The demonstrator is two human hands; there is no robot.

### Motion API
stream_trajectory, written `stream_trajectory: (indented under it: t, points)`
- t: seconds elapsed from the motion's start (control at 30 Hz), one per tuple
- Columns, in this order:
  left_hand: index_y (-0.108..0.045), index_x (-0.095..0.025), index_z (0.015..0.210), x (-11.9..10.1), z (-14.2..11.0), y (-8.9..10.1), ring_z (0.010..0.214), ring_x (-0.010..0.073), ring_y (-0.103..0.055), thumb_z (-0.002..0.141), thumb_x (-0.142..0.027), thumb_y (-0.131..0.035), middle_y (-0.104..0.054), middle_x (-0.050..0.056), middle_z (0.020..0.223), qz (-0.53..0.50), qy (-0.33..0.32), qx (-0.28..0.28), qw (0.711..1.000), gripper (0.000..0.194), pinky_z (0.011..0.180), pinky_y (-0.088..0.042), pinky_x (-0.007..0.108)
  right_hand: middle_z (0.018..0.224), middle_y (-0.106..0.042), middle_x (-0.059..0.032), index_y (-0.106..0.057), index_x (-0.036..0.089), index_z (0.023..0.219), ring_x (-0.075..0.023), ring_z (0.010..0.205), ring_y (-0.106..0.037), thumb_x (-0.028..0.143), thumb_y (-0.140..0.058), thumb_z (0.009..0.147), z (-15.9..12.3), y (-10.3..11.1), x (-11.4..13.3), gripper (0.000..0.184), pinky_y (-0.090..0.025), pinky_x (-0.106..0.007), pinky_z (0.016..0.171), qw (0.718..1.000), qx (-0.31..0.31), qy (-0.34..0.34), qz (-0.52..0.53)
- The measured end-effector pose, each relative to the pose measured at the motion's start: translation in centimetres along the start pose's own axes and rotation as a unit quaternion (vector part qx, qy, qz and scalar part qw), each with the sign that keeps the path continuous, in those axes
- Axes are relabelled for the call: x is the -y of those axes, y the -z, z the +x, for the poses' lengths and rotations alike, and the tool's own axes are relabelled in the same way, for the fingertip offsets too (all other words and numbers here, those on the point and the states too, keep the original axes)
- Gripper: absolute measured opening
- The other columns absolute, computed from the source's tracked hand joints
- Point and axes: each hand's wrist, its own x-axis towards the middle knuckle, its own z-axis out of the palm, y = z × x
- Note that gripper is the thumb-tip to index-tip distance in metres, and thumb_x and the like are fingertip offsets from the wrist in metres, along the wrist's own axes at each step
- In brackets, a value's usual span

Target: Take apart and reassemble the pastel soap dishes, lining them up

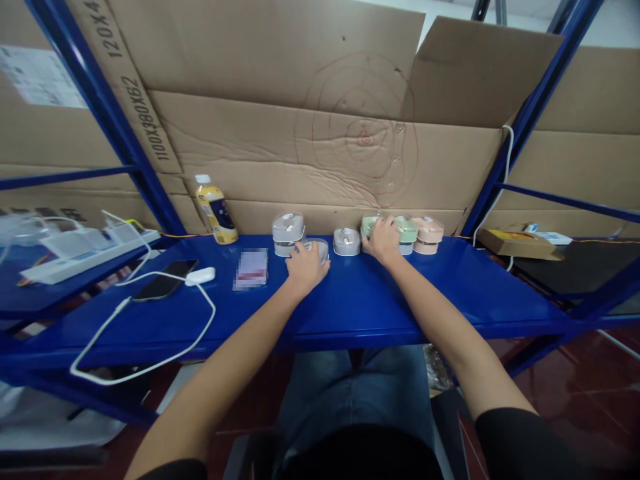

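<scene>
My left hand (306, 268) has its fingers curled over a small grey box with a clear lid (323, 249), which rests on the blue tabletop. Just left of it stands a taller grey lidded box (289, 230). My right hand (384, 240) grips a green lidded box (369, 227) from above and partly hides it. Another green box (406, 235) sits directly to the right, and a pink one (428, 235) stands beside that. Between my two hands is a low grey box (347, 241) that neither hand touches.
A yellow drink bottle (217, 212) stands at the back left. Nearer are a flat packet with a blurred face (251, 269), a phone (165, 281) and a looped white cable (213, 313). Cardboard (250, 133) walls the back; blue posts (107, 113) frame the sides.
</scene>
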Motion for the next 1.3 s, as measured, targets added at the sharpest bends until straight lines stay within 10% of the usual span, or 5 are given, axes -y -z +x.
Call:
stream_trajectory:
  t: [0.3,0.53,0.8,1.0,1.3]
  points:
    - [-0.053,-0.026,0.147,2.5,0.8,0.8,0.128,0.0356,-0.060,0.074,-0.038,-0.079,-0.053,0.013,0.142,-0.182,-0.307,0.112,0.927,0.078,0.107,-0.051,0.046,0.126,-0.062,-0.0226,-0.063,0.011,0.126,-0.0363,0.113,-0.062,0.054,-0.063,0.093,-2.0,3.8,-2.1,0.054,-0.053,-0.049,0.096,0.981,-0.019,0.104,0.163]
    - [-0.047,-0.022,0.147,1.6,1.2,-1.5,0.137,0.0379,-0.056,0.061,-0.042,-0.093,-0.056,0.016,0.148,-0.399,-0.391,0.133,0.819,0.099,0.118,-0.043,0.055,0.136,-0.068,-0.0132,-0.058,0.022,0.145,-0.0333,0.119,-0.066,0.060,-0.091,0.064,-5.0,3.7,-3.5,0.095,-0.053,-0.049,0.102,0.825,0.232,0.397,0.327]
    - [-0.039,-0.020,0.155,2.1,1.5,-2.5,0.128,0.0372,-0.064,0.060,-0.046,-0.096,-0.064,0.018,0.138,-0.415,-0.334,0.163,0.830,0.114,0.111,-0.048,0.056,0.129,-0.070,-0.0102,-0.063,0.023,0.141,-0.0311,0.114,-0.067,0.062,-0.085,0.072,-4.4,3.4,-6.6,0.082,-0.054,-0.050,0.101,0.850,0.242,0.277,0.378]
    - [-0.077,-0.026,0.121,1.7,1.2,-2.1,0.138,0.0354,-0.055,0.086,-0.049,-0.077,-0.063,0.012,0.137,-0.336,-0.416,0.126,0.836,0.043,0.117,-0.043,0.052,0.110,-0.072,-0.0088,-0.063,0.024,0.139,-0.0288,0.102,-0.067,0.065,-0.073,0.083,-2.9,2.2,-10.6,0.069,-0.056,-0.049,0.094,0.879,0.166,0.097,0.436]
    - [-0.075,-0.018,0.120,2.3,2.3,-1.5,0.124,0.0288,-0.061,0.102,-0.051,-0.049,-0.064,0.013,0.127,-0.390,-0.282,-0.004,0.877,0.046,0.112,-0.050,0.046,0.097,-0.071,-0.0071,-0.059,0.023,0.138,-0.0246,0.087,-0.069,0.069,-0.070,0.084,-2.6,1.5,-10.6,0.071,-0.060,-0.040,0.078,0.860,0.138,0.035,0.490]
